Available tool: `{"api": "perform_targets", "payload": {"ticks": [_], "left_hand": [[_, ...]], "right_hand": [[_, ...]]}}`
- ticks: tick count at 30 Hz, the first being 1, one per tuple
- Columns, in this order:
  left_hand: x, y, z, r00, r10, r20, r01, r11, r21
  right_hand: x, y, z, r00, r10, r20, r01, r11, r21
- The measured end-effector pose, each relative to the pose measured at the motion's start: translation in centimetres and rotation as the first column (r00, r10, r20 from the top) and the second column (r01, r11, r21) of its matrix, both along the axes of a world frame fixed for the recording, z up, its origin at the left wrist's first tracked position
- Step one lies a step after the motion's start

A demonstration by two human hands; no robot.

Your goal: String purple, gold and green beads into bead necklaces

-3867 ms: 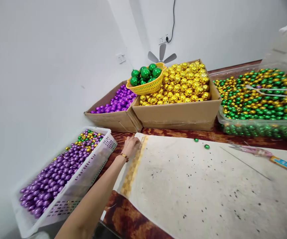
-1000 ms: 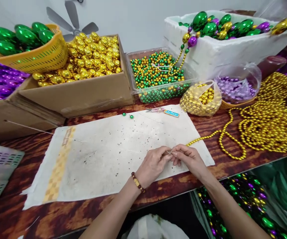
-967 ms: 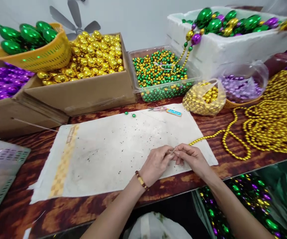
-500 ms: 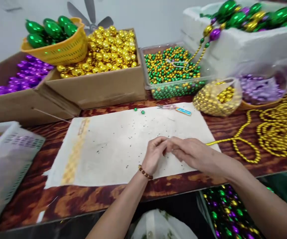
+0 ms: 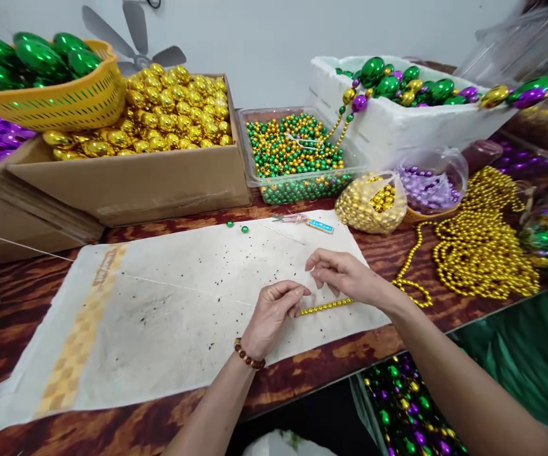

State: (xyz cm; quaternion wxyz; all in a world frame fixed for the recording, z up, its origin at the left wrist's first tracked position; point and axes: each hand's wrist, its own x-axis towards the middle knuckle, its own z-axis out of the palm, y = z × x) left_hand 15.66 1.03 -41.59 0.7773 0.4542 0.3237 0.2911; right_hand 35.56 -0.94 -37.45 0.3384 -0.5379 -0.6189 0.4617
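My left hand [image 5: 278,310], with a beaded bracelet at the wrist, is closed in a pinch over the white cloth [image 5: 169,335]. The end of a gold bead strand [image 5: 327,307] meets its fingers, and a thin white string [image 5: 173,284] runs left from it across the cloth. Just to the right, my right hand [image 5: 337,272] hangs with curled fingers near the left fingertips; whatever is between them is too small to make out. The strand passes under my right hand toward a pile of gold beads [image 5: 487,247]. Two green beads [image 5: 244,229] lie at the cloth's back edge.
Behind the cloth stand a cardboard box [image 5: 135,183] of gold beads, a clear tub [image 5: 302,183] of small beads and a white foam box [image 5: 397,126]. Snips [image 5: 293,218] and a bag of gold beads [image 5: 373,202] lie at the back right. A yellow basket [image 5: 74,101] sits upper left.
The view has turned to the right. My hands, earlier together, are now slightly apart. The gold strand now shows between them, and the white string shows across the cloth.
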Motion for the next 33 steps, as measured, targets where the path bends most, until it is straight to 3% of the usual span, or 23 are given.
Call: {"api": "perform_targets", "payload": {"ticks": [3,5,7,10,13,15,18,21,23,26,28,29,31,33], "left_hand": [[-0.2,0.4,-0.3,0.997,-0.030,-0.073,0.035,0.997,0.063],[-0.2,0.6,-0.3,0.992,-0.051,-0.115,0.062,0.993,0.100],[0.0,0.7,-0.1,0.985,-0.075,-0.155,0.099,0.984,0.150],[0.4,1.0,0.2,0.975,-0.108,-0.195,0.153,0.961,0.231],[0.8,1.4,0.5,0.965,-0.127,-0.228,0.190,0.941,0.280],[0.8,1.8,0.7,0.956,-0.148,-0.254,0.221,0.932,0.287],[0.8,2.6,1.0,0.946,-0.182,-0.269,0.258,0.925,0.278],[0.9,3.2,1.0,0.952,-0.183,-0.246,0.250,0.928,0.277],[1.2,3.3,0.8,0.963,-0.176,-0.204,0.229,0.933,0.276],[2.1,2.8,0.2,0.983,-0.144,-0.115,0.171,0.947,0.270],[2.7,2.1,-0.4,0.994,-0.089,-0.067,0.103,0.963,0.248],[3.0,1.8,-0.8,0.998,-0.050,-0.047,0.059,0.973,0.222],[3.3,1.2,-1.4,0.999,0.030,-0.021,-0.026,0.988,0.153],[3.5,0.7,-1.6,0.995,0.094,-0.029,-0.090,0.990,0.111]], "right_hand": [[1.6,-0.8,0.2,0.951,-0.310,0.015,0.309,0.949,0.061],[2.0,-1.5,0.9,0.923,-0.382,0.055,0.373,0.920,0.121],[1.4,-2.3,1.7,0.950,-0.296,0.099,0.280,0.949,0.146],[-0.4,-2.8,2.0,0.960,-0.090,0.266,0.023,0.970,0.243],[-1.5,-2.7,1.0,0.842,-0.011,0.540,-0.158,0.951,0.266],[-1.2,-2.6,0.3,0.800,0.013,0.600,-0.184,0.957,0.224],[0.4,-3.0,-0.4,0.904,0.008,0.428,-0.078,0.986,0.147],[1.5,-3.8,-1.1,0.999,-0.005,-0.051,-0.003,0.986,-0.165],[1.3,-4.3,-1.9,0.905,-0.112,-0.411,-0.028,0.947,-0.320],[-0.1,-4.5,-3.2,0.625,-0.328,-0.708,0.109,0.935,-0.337],[-1.3,-4.2,-4.1,0.509,-0.391,-0.767,0.222,0.920,-0.322],[-1.8,-4.0,-4.5,0.496,-0.403,-0.769,0.260,0.914,-0.312],[-2.4,-3.6,-5.2,0.567,-0.411,-0.714,0.319,0.908,-0.270],[-2.5,-3.4,-5.8,0.728,-0.399,-0.558,0.376,0.912,-0.162]]}}
